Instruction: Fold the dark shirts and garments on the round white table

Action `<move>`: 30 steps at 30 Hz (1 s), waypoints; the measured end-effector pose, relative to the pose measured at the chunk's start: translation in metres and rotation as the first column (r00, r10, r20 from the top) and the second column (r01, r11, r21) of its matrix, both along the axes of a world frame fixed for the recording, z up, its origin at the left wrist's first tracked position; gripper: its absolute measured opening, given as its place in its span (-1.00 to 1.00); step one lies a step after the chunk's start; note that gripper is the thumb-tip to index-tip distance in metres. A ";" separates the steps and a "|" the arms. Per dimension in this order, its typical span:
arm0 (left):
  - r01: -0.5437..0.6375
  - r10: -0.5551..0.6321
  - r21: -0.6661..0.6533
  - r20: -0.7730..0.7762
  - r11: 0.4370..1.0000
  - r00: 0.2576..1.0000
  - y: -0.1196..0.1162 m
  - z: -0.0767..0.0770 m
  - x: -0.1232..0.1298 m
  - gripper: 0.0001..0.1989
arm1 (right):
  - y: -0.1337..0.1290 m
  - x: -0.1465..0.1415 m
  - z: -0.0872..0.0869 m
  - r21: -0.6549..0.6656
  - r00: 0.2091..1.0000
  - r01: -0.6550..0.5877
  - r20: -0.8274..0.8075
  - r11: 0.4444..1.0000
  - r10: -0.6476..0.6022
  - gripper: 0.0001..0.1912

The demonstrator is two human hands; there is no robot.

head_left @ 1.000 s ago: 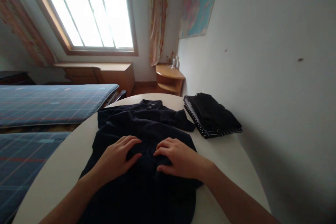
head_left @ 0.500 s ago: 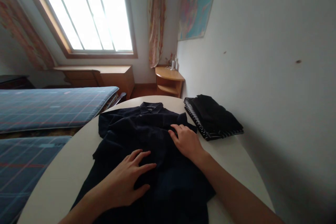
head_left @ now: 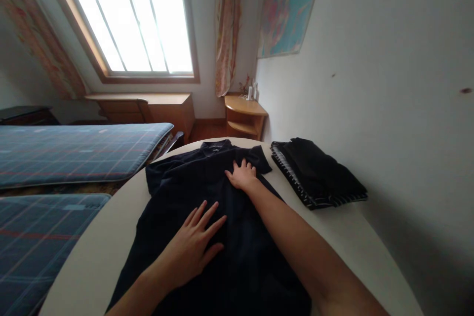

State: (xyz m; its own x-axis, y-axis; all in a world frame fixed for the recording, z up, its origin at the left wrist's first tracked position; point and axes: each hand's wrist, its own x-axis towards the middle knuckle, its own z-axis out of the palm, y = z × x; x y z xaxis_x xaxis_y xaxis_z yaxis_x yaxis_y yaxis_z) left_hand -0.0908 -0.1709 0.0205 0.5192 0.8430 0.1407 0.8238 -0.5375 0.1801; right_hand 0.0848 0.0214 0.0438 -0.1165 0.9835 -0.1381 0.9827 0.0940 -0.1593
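Observation:
A dark navy short-sleeved shirt [head_left: 222, 256] lies spread on the round white table [head_left: 92, 247], its collar toward the far edge. My left hand [head_left: 196, 242] rests on the shirt's middle with fingers spread, holding nothing. Farther up, near the right shoulder, my right hand [head_left: 242, 175] presses on the cloth, fingers spread and holding nothing. Both forearms cover parts of the lower shirt. To the right of the shirt sits a folded stack of black clothes [head_left: 318, 170], with a black-and-white striped edge showing beneath.
Two plaid mattresses [head_left: 81, 153] lie to the left of the table. A wall [head_left: 388, 123] runs close along the right side. Beyond the table stand a wooden corner shelf [head_left: 244, 106] with small items on it and a low desk [head_left: 170, 101] under the window.
My right hand has moved up and left across the shirt, toward the shoulder. The shirt's upper part and right sleeve lie flatter. My view has shifted slightly left.

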 end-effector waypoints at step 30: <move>0.011 -0.010 -0.094 0.021 0.996 1.000 -0.016 0.017 0.008 -0.39 | -0.102 0.143 -0.028 0.427 0.964 -0.118 -0.166 0.896 0.207 -0.57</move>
